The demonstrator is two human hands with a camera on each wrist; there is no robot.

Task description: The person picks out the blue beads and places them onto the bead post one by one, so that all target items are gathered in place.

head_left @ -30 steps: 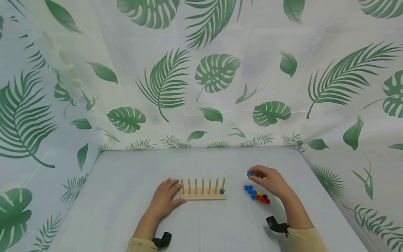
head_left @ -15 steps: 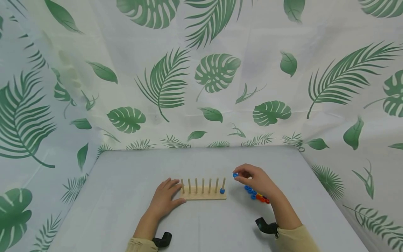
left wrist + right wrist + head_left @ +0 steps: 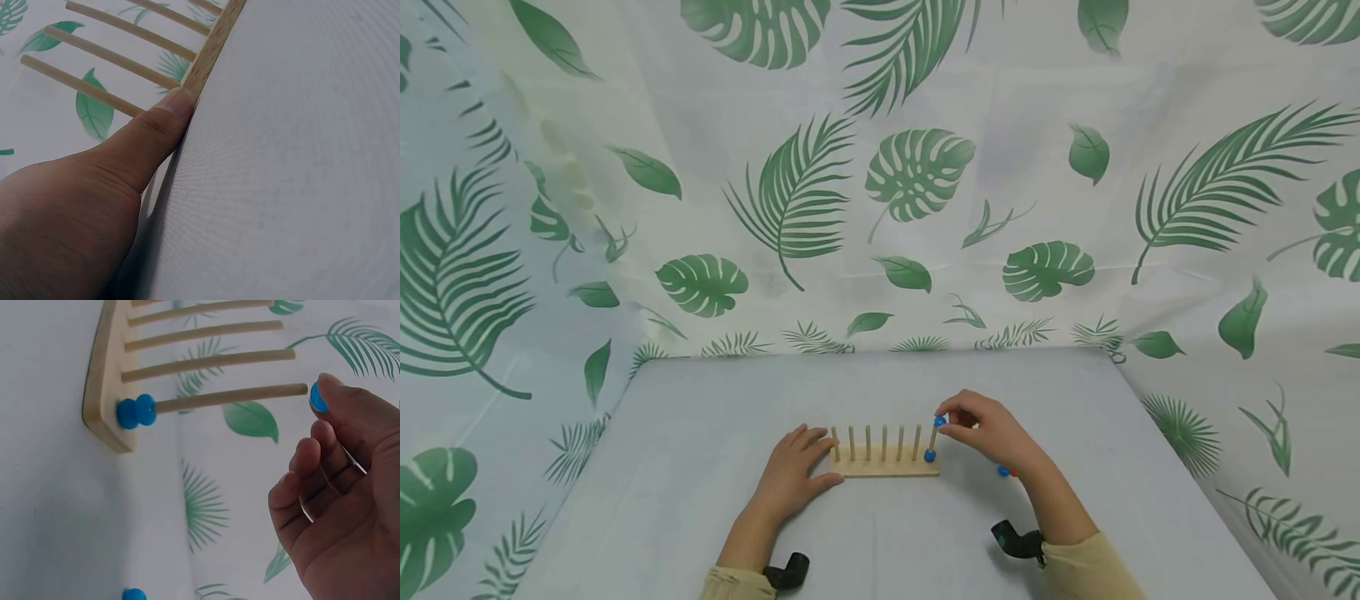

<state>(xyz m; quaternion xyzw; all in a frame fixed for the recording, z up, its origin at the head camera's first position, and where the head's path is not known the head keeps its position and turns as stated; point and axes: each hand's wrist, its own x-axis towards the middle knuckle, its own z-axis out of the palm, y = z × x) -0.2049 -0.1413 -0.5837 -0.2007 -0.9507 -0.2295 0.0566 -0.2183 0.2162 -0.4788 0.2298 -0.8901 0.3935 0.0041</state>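
Observation:
My left hand [image 3: 792,469] holds the left end of a pale wooden peg board [image 3: 891,469], thumb along its front edge and fingers at the back by the end peg. In the left wrist view the thumb [image 3: 153,128] presses that edge. My right hand [image 3: 992,429] pinches a blue bead [image 3: 318,399] between thumb and forefinger, right at the tip of the rightmost peg [image 3: 231,398]. Its other fingers are loosely curled. Low on that same peg sits blue beadwork [image 3: 137,411] with two rounded bulges, against the base. The other pegs are bare.
Beside the board's right end, a blue bead [image 3: 1003,471] and a bit of red show past my right forearm, which hides the rest of the pile. Black wrist cameras [image 3: 788,572] sit at both cuffs. Leaf-printed cloth [image 3: 917,275] hangs behind the white table [image 3: 700,400].
My right hand has carried the blue bead leftward from above the bead pile to the rightmost peg's tip. The forearm now covers most of the pile. My left hand has stayed put.

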